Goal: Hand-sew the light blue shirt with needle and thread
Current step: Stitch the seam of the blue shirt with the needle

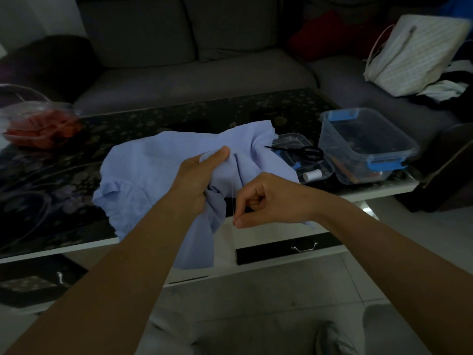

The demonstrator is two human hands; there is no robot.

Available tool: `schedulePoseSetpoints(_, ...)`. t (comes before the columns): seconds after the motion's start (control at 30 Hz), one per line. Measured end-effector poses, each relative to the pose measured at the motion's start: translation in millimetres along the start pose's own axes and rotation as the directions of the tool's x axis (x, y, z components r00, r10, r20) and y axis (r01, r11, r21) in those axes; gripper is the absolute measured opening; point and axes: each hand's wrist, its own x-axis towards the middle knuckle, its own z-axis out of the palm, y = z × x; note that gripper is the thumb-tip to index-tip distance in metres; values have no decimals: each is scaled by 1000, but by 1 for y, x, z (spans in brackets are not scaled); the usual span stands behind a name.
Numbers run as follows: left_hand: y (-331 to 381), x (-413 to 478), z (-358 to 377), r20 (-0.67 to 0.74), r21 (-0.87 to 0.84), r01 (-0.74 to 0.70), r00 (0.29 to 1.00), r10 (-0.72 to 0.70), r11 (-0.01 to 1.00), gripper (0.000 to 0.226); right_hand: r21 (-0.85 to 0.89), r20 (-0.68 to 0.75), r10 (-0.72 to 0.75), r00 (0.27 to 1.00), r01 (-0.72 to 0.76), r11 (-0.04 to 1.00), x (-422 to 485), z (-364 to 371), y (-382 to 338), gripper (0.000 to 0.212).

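- The shirt (143, 165) is light blue and crumpled. It lies on the dark table (179, 116), and one part hangs over the near edge. The left hand (199, 175) grips a bunch of it.
- The thread (232, 201) is thin and white. It runs straight down from the shirt to the right hand (263, 198), which pinches it.
- The needle is too small to see.

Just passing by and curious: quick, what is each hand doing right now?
Left hand: closed, holding the light blue shirt.
Right hand: closed, pinching the thread.
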Motion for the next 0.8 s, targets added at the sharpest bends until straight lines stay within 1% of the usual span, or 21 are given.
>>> schedulePoseSetpoints(0.07, 1, -1, 0, 8, 14, 16, 1000, -16, 1000, 35, -14, 44, 1, 999, 0, 1000, -1, 0, -3, 9)
schedulePoseSetpoints(0.13, 2, 2, 1, 5, 83, -8, 1000, 8, 996, 31, -23, 59, 4, 998, -3, 1000, -1, -2, -5, 9)
schedulePoseSetpoints(0.17, 4, 1, 2, 17, 133, -21, 1000, 19, 991, 26, -22, 16, 11, 1000, -11, 1000, 0, -4, -5, 10)
schedulePoseSetpoints(0.2, 5, 1, 4, 38, 167, -33, 999, 27, 985, 23, -21, -71, 16, 997, -17, 1000, 1, -7, -4, 10)
schedulePoseSetpoints(0.23, 6, 1, 4, 64, 178, -47, 997, 36, 983, 25, -16, -196, 14, 981, -17, 1000, 2, -10, -3, 11)
schedulePoseSetpoints(0.27, 6, 0, 4, 87, 172, -58, 995, 43, 983, 29, -9, -341, 13, 940, -17, 1000, 4, -13, 0, 13)
schedulePoseSetpoints(0.3, 7, -3, 4, 94, 164, -56, 995, 41, 985, 38, 8, -477, 26, 878, -25, 1000, 6, -16, 3, 15)
schedulePoseSetpoints(0.33, 8, -6, 3, 101, 164, -52, 994, 36, 985, 46, 41, -576, 55, 815, -38, 998, 8, -17, 3, 16)
schedulePoseSetpoints(0.37, 8, -7, 2, 117, 165, -55, 993, 36, 985, 46, 83, -625, 99, 775, -60, 995, 10, -17, 4, 16)
schedulePoseSetpoints(0.4, 7, -8, 2, 134, 166, -66, 990, 44, 984, 41, 128, -627, 154, 764, -94, 987, 12, -15, 4, 19)
schedulePoseSetpoints(0.43, 6, -8, 3, 149, 173, -80, 987, 55, 982, 36, 164, -602, 207, 771, -135, 977, 14, -14, 5, 22)
schedulePoseSetpoints(0.5, 7, -8, 4, 176, 222, -108, 982, 70, 969, 34, 198, -561, 257, 787, -174, 965, 17, -11, 8, 20)
schedulePoseSetpoints(0.63, 10, -5, 4, 202, 339, -130, 977, 63, 932, 29, 257, -616, 251, 747, -110, 960, 15, -15, 14, 14)
schedulePoseSetpoints(0.7, 8, -4, 2, 217, 333, -141, 974, 69, 932, 19, 235, -612, 230, 757, -103, 966, 13, -17, 15, 13)
schedulePoseSetpoints(0.73, 8, -4, 2, 219, 335, -150, 973, 78, 930, 18, 204, -604, 211, 769, -107, 973, 12, -18, 15, 13)
schedulePoseSetpoints(0.8, 5, -3, 0, 195, 348, -171, 975, 108, 922, 27, 141, -593, 170, 787, -106, 984, 11, -18, 16, 14)
